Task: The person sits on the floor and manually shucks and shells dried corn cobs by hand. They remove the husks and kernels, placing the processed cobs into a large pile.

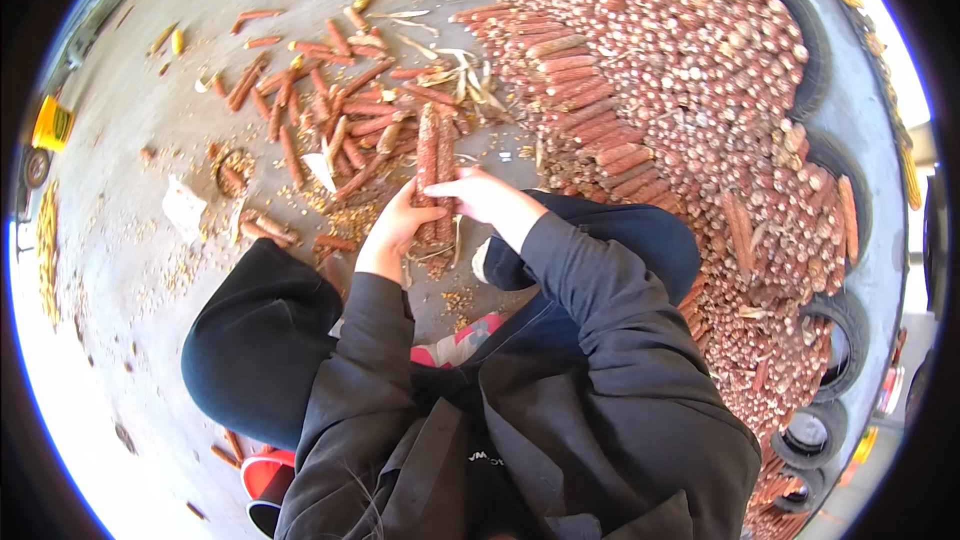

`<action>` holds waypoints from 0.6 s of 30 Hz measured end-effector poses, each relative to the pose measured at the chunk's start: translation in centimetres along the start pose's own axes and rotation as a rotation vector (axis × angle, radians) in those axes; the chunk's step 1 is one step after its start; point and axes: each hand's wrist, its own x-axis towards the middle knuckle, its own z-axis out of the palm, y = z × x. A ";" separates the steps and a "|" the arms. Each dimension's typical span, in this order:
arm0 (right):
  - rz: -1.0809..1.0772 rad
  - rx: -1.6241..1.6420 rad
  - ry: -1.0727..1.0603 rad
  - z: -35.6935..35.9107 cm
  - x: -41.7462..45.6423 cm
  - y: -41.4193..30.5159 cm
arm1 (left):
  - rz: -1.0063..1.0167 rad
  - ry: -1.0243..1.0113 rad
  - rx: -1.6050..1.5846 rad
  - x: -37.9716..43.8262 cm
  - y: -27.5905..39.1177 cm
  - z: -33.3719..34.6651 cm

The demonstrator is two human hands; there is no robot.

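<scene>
Several long reddish-brown shelled corn cobs (427, 146) stand side by side between my hands, above the floor in front of me. My left hand (397, 229) grips them from the left, its thumb across their lower part. From the right, my right hand (480, 193) closes on the same cobs, fingers laid over their front. How many I hold is hard to tell where the fingers cover them. Just beyond lies a loose heap of bare cobs (367, 109), with dry husks (469, 75) at its right side.
A large stack of cobs (675, 67), mostly end-on, rises at the right, bordered by black tyres (836, 180). Loose kernels (180, 270) and a whitish scrap (184, 206) lie on the concrete floor at left. A red bucket (264, 474) stands behind my left knee; a yellow bucket (52, 124) is far left.
</scene>
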 end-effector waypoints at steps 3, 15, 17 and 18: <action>-0.057 0.031 0.035 -0.6 -0.1 -0.1 | -0.046 -0.006 0.006 0.5 0.3 1.0; -0.333 0.375 0.637 -15.7 -3.3 -7.5 | -0.089 0.339 0.042 4.5 0.9 -0.3; -0.394 0.380 0.697 -18.1 -3.9 -7.4 | -0.108 0.376 0.049 4.5 0.5 -1.4; -0.413 0.394 0.790 -21.0 -3.7 -6.8 | -0.132 0.394 0.031 4.9 -0.3 -1.7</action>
